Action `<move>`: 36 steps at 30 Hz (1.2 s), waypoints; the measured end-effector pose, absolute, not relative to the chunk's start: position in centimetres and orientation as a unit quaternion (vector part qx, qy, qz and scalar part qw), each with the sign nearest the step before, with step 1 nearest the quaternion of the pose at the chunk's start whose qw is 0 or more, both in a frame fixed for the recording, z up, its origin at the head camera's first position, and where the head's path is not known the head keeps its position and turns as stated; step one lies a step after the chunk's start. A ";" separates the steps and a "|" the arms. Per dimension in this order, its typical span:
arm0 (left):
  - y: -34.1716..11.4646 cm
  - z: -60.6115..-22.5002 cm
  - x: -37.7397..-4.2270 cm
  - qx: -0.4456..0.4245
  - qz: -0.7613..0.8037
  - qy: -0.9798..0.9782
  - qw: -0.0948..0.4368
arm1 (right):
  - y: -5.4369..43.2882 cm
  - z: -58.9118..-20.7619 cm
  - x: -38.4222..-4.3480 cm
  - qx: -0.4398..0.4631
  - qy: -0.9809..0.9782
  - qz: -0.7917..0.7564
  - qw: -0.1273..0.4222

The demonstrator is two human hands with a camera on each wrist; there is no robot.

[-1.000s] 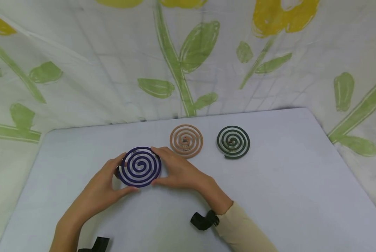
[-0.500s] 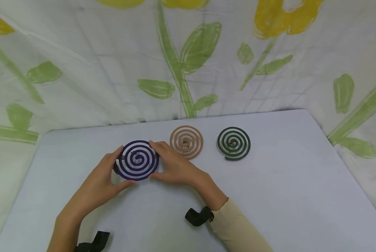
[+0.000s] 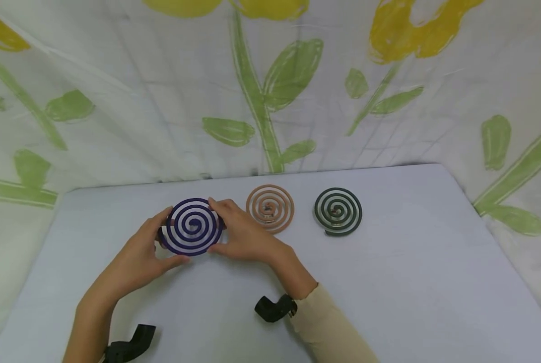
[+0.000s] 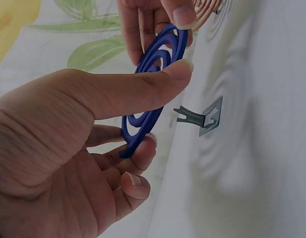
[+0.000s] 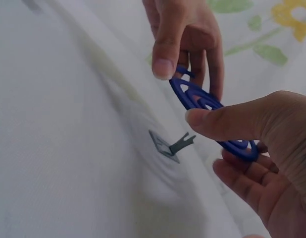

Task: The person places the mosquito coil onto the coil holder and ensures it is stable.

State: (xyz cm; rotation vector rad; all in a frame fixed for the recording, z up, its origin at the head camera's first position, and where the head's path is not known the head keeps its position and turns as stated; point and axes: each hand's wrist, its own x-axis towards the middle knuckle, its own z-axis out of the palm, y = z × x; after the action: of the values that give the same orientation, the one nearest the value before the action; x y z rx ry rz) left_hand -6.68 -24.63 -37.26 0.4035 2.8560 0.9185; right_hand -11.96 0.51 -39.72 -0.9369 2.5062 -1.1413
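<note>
Both hands hold a blue mosquito coil (image 3: 193, 232) above the left part of the white table. The left hand (image 3: 136, 259) pinches its left edge, thumb on the near side and fingers behind. On the opposite edge, the right hand (image 3: 248, 237) grips it the same way. A small metal coil stand (image 4: 211, 120) sits on the table below the coil in the left wrist view, its forked prong sticking up. The right wrist view shows the stand's prong (image 5: 181, 143) apart from the coil, which is tilted there. In the head view the coil hides the stand.
An orange coil (image 3: 270, 230) lies at the back of the table (image 3: 388, 282), just beyond the right hand. A dark green coil (image 3: 338, 234) is farther right. Behind the table's back edge hangs a white cloth (image 3: 161, 151) with printed flowers.
Both hands, with the blue coil between them, have shifted slightly left and toward the back of the table. The orange and green coils keep their places on the table.
</note>
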 end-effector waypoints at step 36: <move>-24.4 -38.8 -8.8 -0.064 0.503 0.852 0.129 | -3.7 -42.0 -12.5 -0.164 0.839 -0.517 0.039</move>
State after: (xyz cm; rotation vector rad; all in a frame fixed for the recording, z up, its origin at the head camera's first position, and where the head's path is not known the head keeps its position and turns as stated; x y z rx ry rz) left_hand -8.78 -24.44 -38.81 -0.1849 2.4774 1.4624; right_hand -12.54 -3.73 -42.02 -0.5042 2.5741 -1.5845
